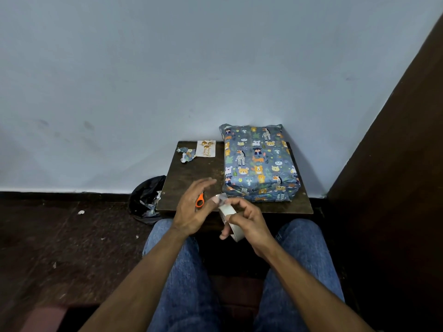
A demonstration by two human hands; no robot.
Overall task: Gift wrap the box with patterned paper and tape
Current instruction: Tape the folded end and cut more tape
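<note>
A box wrapped in animal-patterned paper (260,164) is set on the right half of the dark wooden worktop (191,173), reaching its far edge. At the near edge, a roll of clear tape (229,220) is gripped by the right hand (247,220) with curled fingers, while the tape's free end (221,200) is pinched by the left hand (194,207), whose other fingers are spread. Orange-handled scissors (199,201) are partly hidden beneath that hand. A greeting card (206,149) and a paper scrap (187,155) are seen at the far left.
</note>
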